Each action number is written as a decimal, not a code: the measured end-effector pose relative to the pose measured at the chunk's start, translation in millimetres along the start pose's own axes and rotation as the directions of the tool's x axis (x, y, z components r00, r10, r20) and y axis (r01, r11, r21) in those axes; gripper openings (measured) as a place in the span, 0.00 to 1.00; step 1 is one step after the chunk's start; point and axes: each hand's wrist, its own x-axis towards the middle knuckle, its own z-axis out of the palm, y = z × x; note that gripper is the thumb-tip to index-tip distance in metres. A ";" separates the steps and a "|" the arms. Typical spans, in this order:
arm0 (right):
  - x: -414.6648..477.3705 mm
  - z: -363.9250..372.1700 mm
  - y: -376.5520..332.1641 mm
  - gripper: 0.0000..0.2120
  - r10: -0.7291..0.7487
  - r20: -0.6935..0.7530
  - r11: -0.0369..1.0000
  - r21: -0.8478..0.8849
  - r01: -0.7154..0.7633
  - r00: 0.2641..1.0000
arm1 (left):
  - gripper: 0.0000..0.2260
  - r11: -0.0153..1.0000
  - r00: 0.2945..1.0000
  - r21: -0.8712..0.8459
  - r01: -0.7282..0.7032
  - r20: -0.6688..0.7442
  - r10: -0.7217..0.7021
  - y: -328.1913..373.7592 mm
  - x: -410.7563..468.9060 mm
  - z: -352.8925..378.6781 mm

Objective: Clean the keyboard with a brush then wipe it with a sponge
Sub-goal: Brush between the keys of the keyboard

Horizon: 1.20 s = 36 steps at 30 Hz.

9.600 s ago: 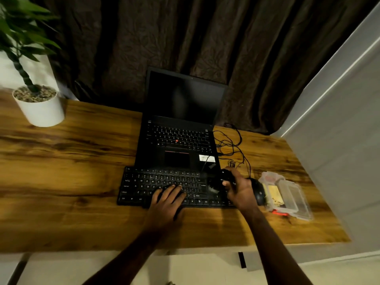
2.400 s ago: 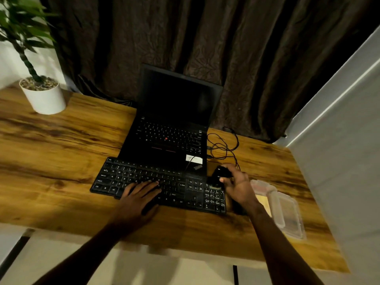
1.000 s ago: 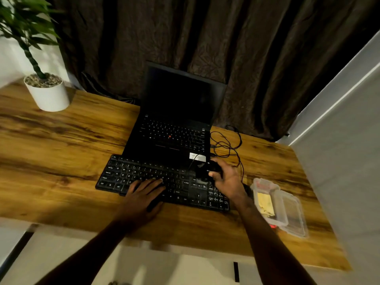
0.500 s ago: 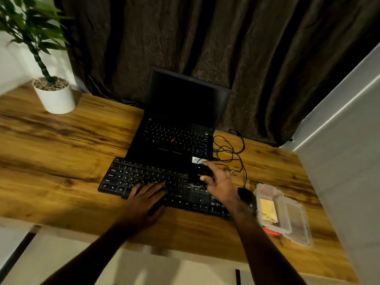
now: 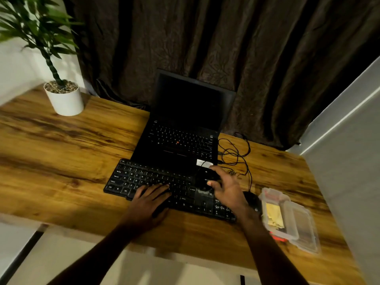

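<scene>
A black keyboard [image 5: 144,177] lies on the wooden desk in front of an open laptop. My left hand [image 5: 150,200] rests flat on its lower middle keys, fingers straight. My right hand [image 5: 228,188] grips a dark round brush [image 5: 204,179] and holds it on the keyboard's right part, near the arrow keys. A yellow sponge [image 5: 273,217] lies in an open clear plastic box [image 5: 300,227] to the right of the keyboard.
The black laptop [image 5: 185,140] stands open behind the keyboard, screen dark. A black mouse [image 5: 251,200] sits between keyboard and box, its tangled cable [image 5: 236,155] behind it. A white plant pot [image 5: 64,98] stands at the back left. A grey wall [image 5: 349,161] borders the desk's right side.
My right hand has carried the brush leftward along the keyboard's right part, uncovering the mouse. My left hand stays on the keys. The camera view has shifted.
</scene>
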 end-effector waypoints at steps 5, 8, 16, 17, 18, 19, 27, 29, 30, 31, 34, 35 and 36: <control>4.8 0.8 6.8 0.22 0.037 0.022 0.999 -0.004 -0.036 0.999 | 0.22 1.000 0.999 0.003 -0.016 -0.043 0.016 1.0 0.5 -2.0; 0.9 -12.3 23.0 0.22 0.055 0.008 0.998 -0.023 -0.054 0.998 | 0.22 1.000 0.999 -0.002 -0.020 -0.050 0.020 2.0 0.9 -3.4; -3.6 -9.3 4.9 0.20 0.007 0.005 1.000 -0.016 -0.007 1.000 | 0.22 1.000 1.000 -0.006 -0.006 -0.030 0.006 1.1 0.7 -2.6; -1.6 -5.2 1.1 0.20 0.011 0.009 1.000 -0.009 -0.011 1.000 | 0.22 1.000 1.000 -0.008 -0.007 -0.030 0.007 0.8 1.0 -2.7; 0.4 -1.8 -1.7 0.21 0.009 0.010 1.000 0.001 -0.009 1.000 | 0.22 1.000 1.000 -0.009 -0.007 -0.029 0.007 0.5 1.2 -2.6; 1.4 0.1 -4.1 0.21 0.004 0.013 1.000 0.010 -0.004 1.000 | 0.22 1.000 1.000 -0.010 -0.005 -0.024 0.005 0.4 1.6 -2.8; -9.9 -22.8 38.4 0.19 0.059 -0.025 0.998 0.006 -0.059 0.998 | 0.22 1.000 1.000 -0.025 0.009 0.006 -0.009 0.9 -0.1 -3.8; -10.4 -26.1 43.0 0.20 0.047 -0.049 0.999 0.013 -0.047 0.998 | 0.23 0.999 1.000 -0.037 0.020 0.008 -0.019 -0.9 -0.2 -3.5; -10.4 -25.2 42.4 0.20 0.057 -0.051 0.998 0.012 -0.057 0.997 | 0.23 0.999 1.000 -0.041 0.018 0.006 -0.018 -1.7 -0.4 -2.7; -9.5 -22.4 39.2 0.19 0.061 -0.046 0.998 0.009 -0.061 0.997 | 0.23 0.999 1.000 -0.042 0.013 0.001 -0.013 -2.1 -0.7 -1.4; -3.1 -11.1 28.3 0.19 0.016 -0.004 1.000 0.002 -0.016 1.000 | 0.22 0.999 1.000 -0.041 -0.005 -0.021 0.004 -1.9 -0.7 1.5; -1.6 -9.2 24.9 0.19 0.019 0.016 1.000 0.005 -0.019 1.000 | 0.22 0.999 1.000 -0.043 -0.009 -0.028 0.008 -1.9 -0.5 1.5; -0.9 -8.1 21.8 0.20 0.029 0.024 0.999 0.014 -0.029 0.999 | 0.22 0.999 0.999 -0.044 -0.010 -0.032 0.008 -2.2 -0.3 1.0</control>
